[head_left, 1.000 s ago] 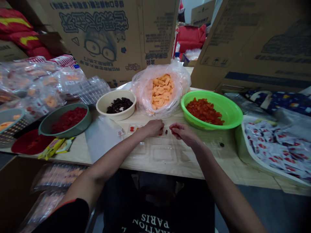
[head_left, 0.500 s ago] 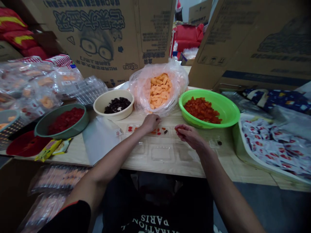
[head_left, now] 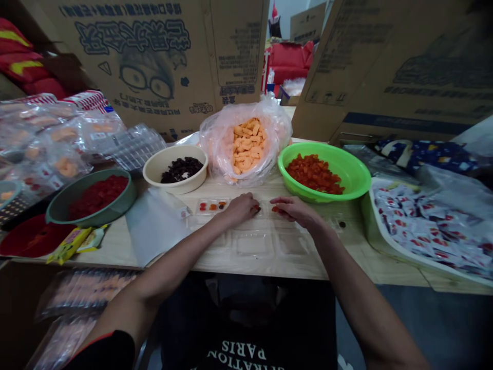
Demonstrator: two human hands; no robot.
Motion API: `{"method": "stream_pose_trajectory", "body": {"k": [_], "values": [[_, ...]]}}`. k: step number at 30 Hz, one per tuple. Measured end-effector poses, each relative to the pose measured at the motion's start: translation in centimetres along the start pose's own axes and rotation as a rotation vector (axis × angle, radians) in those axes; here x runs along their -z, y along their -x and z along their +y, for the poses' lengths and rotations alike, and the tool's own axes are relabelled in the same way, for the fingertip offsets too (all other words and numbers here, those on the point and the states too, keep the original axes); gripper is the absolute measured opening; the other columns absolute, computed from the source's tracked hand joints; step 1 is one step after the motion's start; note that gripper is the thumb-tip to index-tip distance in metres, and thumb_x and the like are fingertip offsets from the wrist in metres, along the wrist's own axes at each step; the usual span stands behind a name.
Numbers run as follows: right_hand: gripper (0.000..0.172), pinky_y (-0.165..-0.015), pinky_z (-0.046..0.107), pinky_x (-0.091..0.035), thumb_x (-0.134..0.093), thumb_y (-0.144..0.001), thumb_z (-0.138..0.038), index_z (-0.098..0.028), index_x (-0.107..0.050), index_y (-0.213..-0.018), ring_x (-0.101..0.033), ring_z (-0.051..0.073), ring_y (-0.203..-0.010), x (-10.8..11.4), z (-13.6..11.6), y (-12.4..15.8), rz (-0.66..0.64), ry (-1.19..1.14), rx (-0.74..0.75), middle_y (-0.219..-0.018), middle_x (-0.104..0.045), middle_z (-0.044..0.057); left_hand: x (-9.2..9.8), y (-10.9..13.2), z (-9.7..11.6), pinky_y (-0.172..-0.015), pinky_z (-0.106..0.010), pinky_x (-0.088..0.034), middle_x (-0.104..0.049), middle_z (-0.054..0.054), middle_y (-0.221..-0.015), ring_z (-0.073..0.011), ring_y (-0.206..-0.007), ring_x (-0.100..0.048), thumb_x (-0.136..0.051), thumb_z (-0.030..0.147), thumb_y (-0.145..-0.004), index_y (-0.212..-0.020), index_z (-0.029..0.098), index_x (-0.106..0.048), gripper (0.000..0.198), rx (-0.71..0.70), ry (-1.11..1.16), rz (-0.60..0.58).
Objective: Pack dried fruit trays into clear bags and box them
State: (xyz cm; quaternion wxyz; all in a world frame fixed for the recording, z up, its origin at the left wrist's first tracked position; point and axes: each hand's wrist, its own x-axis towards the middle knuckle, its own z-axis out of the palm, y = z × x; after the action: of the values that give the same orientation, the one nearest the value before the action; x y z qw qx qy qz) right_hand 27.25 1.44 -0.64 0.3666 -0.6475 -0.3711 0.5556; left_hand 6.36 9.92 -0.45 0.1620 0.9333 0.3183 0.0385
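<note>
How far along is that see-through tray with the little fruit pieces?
One cell of the clear tray holds red and orange pieces. The left hand and right hand are at the next cell, with red pieces by the fingers. The lower cells look bare; the green bowl holds more pieces.

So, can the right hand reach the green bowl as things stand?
Probably yes: the right hand rests just in front of the green bowl, and nothing seems to stand between them.
</note>
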Motion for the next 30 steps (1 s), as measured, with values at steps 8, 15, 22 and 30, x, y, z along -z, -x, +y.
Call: {"method": "stream_pose_trajectory", "body": {"k": [8, 15, 22, 30], "values": [[0.021, -0.038, 0.02, -0.02, -0.056, -0.084, -0.023, -0.017, -0.066, -0.101, -0.033, 0.007, -0.039, 1.3, -0.9, -2.0, 0.155, 0.18, 0.099, -0.054, -0.05, -0.005, -1.1, 0.3, 0.8, -0.076, -0.028, -0.049, -0.066, -0.008, -0.101, -0.02, -0.087, -0.066, -0.053, 0.027, -0.092, -0.098, 0.018, -0.072, 0.022, 0.049, -0.005, 0.047], [0.016, -0.057, 0.022, -0.041, -0.059, -0.071, -0.009, -0.018, -0.072, -0.076, -0.057, 0.015, -0.063, 1.4, -0.8, -4.2, 0.139, 0.66, 0.293, -0.065, -0.065, 0.0, -0.8, -0.2, 1.1, -0.078, -0.027, -0.05, -0.072, -0.007, -0.101, -0.0207, -0.089, -0.067, -0.061, 0.023, -0.083, -0.106, 0.019, -0.074, 0.027, 0.132, 0.069, 0.007], [0.026, -0.073, 0.028, -0.045, -0.05, -0.085, -0.013, -0.016, -0.075, -0.087, -0.066, 0.022, -0.082, 1.6, -0.5, -2.0, 0.213, 0.895, 0.286, -0.087, -0.074, 0.009, 0.2, -3.2, 3.8, -0.083, -0.028, -0.051, -0.076, -0.008, -0.105, -0.0222, -0.1, -0.068, -0.053, 0.018, -0.087, -0.105, 0.019, -0.076, 0.03, 0.141, 0.031, 0.01], [0.04, -0.071, 0.032, -0.044, -0.066, -0.077, -0.017, -0.019, -0.069, -0.117, -0.069, 0.031, -0.091, -0.4, 0.3, 0.4, 0.167, 1.221, 0.211, -0.099, -0.075, 0.017, -1.1, -6.0, 6.0, -0.072, -0.032, -0.053, -0.076, -0.015, -0.089, -0.0283, -0.086, -0.072, -0.066, 0.033, -0.081, -0.091, 0.015, -0.08, 0.025, 0.107, 0.019, -0.154]]}}
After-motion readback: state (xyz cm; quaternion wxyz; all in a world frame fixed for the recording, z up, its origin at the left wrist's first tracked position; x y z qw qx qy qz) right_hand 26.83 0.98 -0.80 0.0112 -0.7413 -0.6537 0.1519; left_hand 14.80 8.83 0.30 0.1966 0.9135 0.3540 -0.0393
